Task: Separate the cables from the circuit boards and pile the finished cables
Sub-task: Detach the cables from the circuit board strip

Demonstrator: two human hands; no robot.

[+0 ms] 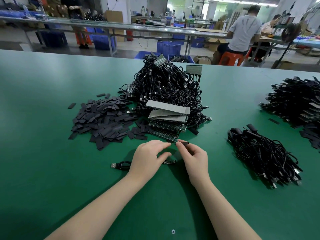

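Near the table's point(52, 101) front edge, the left hand point(147, 159) pinches a small board point(170, 161) on a cable point(121, 165); the right hand point(194, 159) pinches a black sleeve point(185, 143). A finished pile point(263, 155) lies right; the big tangled heap point(169, 87) at centre remains, so much is left.

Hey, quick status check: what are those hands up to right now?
Right hand pinching a black sleeve. Left hand over a small board, its cable trailing left. Finished pile right. Nothing blocking.
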